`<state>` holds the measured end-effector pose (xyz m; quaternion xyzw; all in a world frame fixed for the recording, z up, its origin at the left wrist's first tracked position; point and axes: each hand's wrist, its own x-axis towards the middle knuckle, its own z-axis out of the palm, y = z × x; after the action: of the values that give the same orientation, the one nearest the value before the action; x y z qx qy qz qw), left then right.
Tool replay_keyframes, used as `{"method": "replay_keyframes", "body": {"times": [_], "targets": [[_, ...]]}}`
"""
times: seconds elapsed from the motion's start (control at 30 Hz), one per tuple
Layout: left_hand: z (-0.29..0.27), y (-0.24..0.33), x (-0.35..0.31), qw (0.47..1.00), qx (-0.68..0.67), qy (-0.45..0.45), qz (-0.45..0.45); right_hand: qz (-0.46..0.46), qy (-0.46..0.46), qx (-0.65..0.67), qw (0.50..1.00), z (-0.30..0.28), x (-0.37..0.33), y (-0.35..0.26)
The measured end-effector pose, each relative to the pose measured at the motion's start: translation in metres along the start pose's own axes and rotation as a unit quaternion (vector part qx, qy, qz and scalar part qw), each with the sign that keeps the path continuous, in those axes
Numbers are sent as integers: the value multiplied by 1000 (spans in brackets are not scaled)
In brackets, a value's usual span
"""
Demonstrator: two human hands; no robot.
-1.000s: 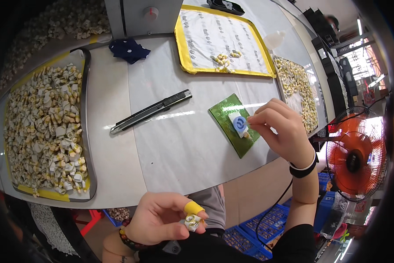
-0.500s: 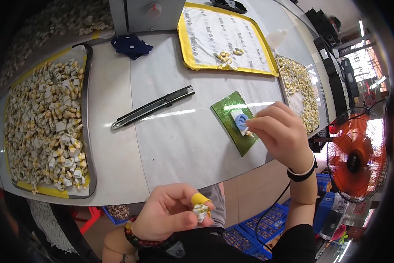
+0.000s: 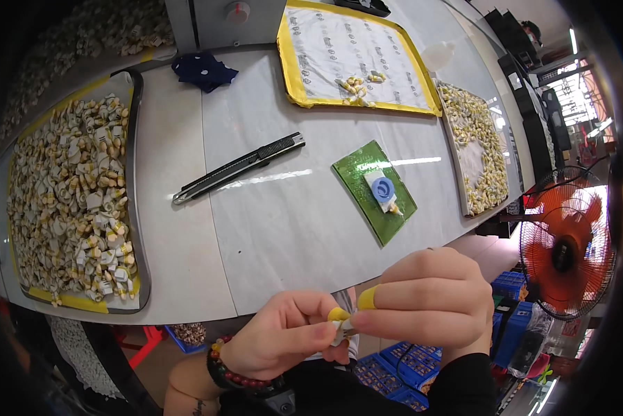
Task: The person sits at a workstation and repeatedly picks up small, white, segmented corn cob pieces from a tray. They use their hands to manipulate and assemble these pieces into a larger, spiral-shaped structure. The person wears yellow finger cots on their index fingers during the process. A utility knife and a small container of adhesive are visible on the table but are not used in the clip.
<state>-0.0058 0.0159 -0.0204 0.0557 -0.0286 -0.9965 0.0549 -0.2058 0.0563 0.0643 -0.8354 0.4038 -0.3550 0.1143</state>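
"Where's the small white piece (image 3: 338, 334) on your feed?"

"I have it just off the table's (image 3: 277, 243) near edge, clamped between the thumb and fingers of the left hand (image 3: 273, 340)."

"And the right hand (image 3: 429, 298)?"

"I see its fingertips together right at the piece; whether they grip it, I can't tell from here."

"Beyond?"

"Green mat (image 3: 383, 227) bearing a blue round piece (image 3: 382, 187), black utility knife (image 3: 239, 168) to its left."

left hand (image 3: 284, 340): yellow finger-wrap (image 3: 338, 314), red-beaded bracelet (image 3: 241, 379) | right hand (image 3: 429, 298): yellow finger-wrap (image 3: 367, 298), black sleeve (image 3: 464, 383)
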Motion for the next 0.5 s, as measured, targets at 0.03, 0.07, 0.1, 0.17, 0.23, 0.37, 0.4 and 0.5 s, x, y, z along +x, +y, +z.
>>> {"method": "replay_keyframes", "body": {"times": [0.03, 0.07, 0.1, 0.17, 0.23, 0.37, 0.4, 0.5], "targets": [[-1, 0, 0, 1000, 1, 4, -6, -6, -4, -1, 1000, 1, 0, 1], [-3, -1, 0, 1000, 2, 8, -12, -12, -8, -3, 1000, 1, 1, 2], [-4, -1, 0, 1000, 3, 13, -18, -19, -9, 2, 1000, 3, 1, 5], [-4, -2, 1, 1000, -3, 16, -25, -27, -14, -1, 1000, 3, 0, 6], [-5, -3, 2, 999, -9, 10, -31, -33, -21, -9, 999, 2, 0, 6], [-4, -4, 5, 999, -20, -3, -33, -26, -17, 9, 999, 1, -1, 7], [-4, -4, 6, 999, -21, -3, -32, -24, -11, 12, 1000, 3, -2, 8], [-4, -4, 6, 1000, -14, -10, -25, -18, -7, 14, 1000, 3, -2, 7]]}}
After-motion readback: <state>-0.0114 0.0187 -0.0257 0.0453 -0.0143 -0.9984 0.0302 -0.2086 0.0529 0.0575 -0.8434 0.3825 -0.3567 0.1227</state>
